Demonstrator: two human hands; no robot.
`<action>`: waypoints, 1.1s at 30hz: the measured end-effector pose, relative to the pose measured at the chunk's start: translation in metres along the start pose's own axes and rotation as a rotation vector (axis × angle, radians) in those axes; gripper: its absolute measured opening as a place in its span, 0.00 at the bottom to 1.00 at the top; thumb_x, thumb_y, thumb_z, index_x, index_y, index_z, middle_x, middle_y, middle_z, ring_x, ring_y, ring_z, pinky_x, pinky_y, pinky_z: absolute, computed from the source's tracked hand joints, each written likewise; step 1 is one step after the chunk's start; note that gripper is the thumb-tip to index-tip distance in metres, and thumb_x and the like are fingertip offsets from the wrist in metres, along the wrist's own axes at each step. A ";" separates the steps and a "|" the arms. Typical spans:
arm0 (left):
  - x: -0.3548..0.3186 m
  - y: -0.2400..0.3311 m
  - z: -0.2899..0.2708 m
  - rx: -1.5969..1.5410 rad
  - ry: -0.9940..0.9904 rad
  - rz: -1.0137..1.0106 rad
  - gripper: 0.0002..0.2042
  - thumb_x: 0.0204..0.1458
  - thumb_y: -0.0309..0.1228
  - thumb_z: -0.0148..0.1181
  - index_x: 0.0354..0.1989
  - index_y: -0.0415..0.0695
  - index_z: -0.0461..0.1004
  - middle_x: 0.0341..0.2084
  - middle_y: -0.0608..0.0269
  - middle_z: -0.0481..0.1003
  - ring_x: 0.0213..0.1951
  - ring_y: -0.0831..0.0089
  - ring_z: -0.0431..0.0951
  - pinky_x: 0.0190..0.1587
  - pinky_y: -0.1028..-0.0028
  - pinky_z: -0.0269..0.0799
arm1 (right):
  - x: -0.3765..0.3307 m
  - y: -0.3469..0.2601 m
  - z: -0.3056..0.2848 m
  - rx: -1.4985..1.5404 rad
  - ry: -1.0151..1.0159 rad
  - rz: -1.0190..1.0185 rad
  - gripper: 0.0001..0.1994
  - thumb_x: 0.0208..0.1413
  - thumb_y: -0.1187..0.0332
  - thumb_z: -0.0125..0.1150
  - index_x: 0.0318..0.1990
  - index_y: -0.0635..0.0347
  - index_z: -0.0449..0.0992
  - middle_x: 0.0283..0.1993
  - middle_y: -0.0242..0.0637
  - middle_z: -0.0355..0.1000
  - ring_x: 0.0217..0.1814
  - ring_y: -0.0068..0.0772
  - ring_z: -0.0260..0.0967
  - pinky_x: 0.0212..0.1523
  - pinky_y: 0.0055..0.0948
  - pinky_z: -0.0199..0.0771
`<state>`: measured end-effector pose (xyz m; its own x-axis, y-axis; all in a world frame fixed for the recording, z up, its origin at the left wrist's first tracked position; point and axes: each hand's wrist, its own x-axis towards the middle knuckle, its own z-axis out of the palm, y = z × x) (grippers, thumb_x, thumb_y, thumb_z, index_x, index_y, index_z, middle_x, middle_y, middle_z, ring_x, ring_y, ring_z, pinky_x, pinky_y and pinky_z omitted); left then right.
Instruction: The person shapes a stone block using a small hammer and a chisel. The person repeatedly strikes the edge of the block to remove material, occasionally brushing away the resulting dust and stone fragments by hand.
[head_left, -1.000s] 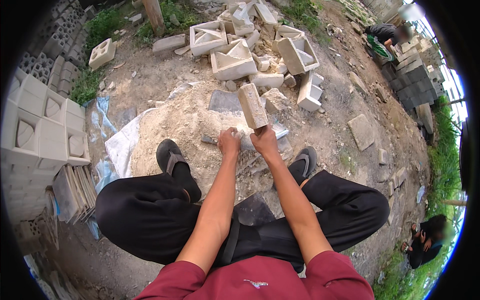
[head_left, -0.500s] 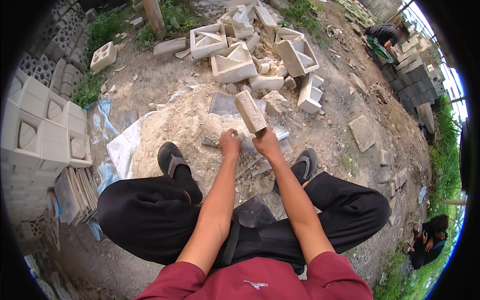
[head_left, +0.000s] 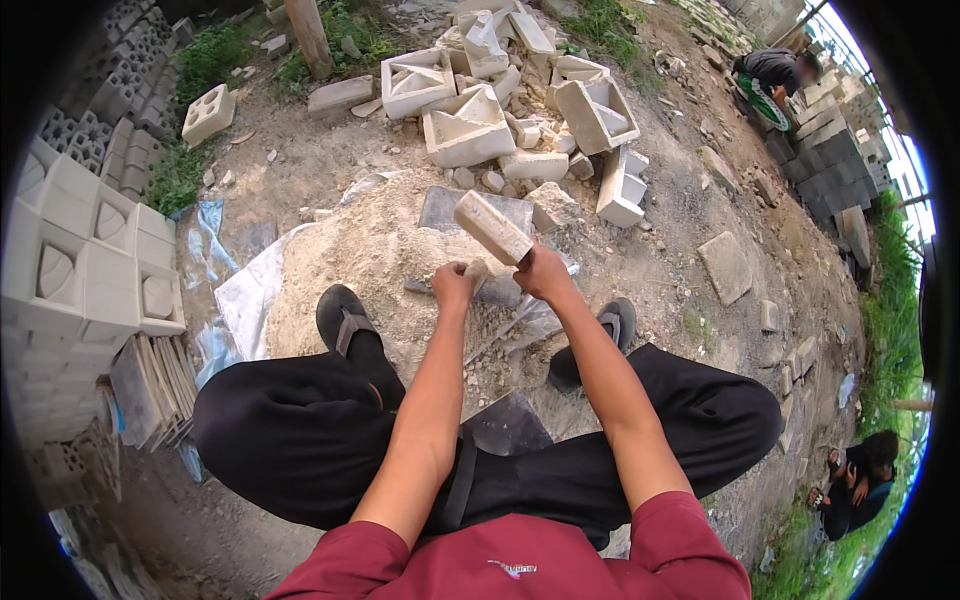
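My right hand (head_left: pixel 545 275) is closed round the short dark handle of a mallet. The dusty, block-shaped mallet (head_left: pixel 493 228) tilts up and to the left, just beyond my hands. My left hand (head_left: pixel 455 285) is closed, its fingers pinching a small pale chunk (head_left: pixel 477 270) of stone-like material. Under and beside my hands lies a grey slab or bar (head_left: pixel 497 292), partly hidden by them and by dust. Behind the mallet a flat dark grey slab (head_left: pixel 440 208) lies on the pale rubble heap (head_left: pixel 340 265).
Broken pale blocks (head_left: pixel 468 128) are piled ahead. Finished blocks (head_left: pixel 90 270) stand stacked at left, above thin boards (head_left: pixel 160 390). A dark plate (head_left: pixel 508 422) lies between my legs. One person (head_left: pixel 785 75) bends near grey blocks (head_left: pixel 825 165) at far right; another (head_left: pixel 860 485) sits lower right.
The mallet has swung left and tilted further over. My left hand has shifted slightly left, and the pale chunk by its fingers now shows. My right hand has moved slightly right.
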<state>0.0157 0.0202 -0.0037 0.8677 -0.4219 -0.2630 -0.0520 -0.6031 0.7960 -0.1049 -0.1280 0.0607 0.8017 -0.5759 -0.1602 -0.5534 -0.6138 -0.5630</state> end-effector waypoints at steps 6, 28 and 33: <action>0.000 -0.001 -0.007 -0.081 -0.004 -0.034 0.14 0.37 0.28 0.71 0.35 0.38 0.82 0.31 0.50 0.81 0.35 0.59 0.82 0.41 0.67 0.75 | 0.006 -0.001 -0.020 -0.189 -0.185 0.019 0.24 0.40 0.61 0.65 0.47 0.57 0.69 0.41 0.52 0.75 0.46 0.58 0.72 0.46 0.49 0.73; -0.002 0.001 -0.019 0.027 0.007 -0.154 0.16 0.34 0.37 0.77 0.27 0.40 0.81 0.23 0.50 0.80 0.29 0.60 0.81 0.35 0.66 0.74 | 0.034 0.017 -0.029 -0.034 -0.092 -0.144 0.19 0.40 0.67 0.63 0.45 0.50 0.74 0.37 0.47 0.76 0.42 0.53 0.74 0.47 0.44 0.73; -0.008 0.003 -0.015 0.056 0.068 -0.093 0.15 0.35 0.38 0.76 0.27 0.41 0.82 0.23 0.49 0.79 0.29 0.58 0.81 0.35 0.65 0.74 | 0.033 0.023 -0.027 -0.358 -0.183 -0.053 0.19 0.40 0.68 0.63 0.45 0.49 0.74 0.40 0.41 0.77 0.48 0.50 0.73 0.56 0.45 0.65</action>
<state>0.0164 0.0320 0.0090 0.9015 -0.3169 -0.2947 0.0041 -0.6748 0.7380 -0.0972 -0.1756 0.0644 0.8406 -0.4524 -0.2979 -0.5277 -0.8080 -0.2619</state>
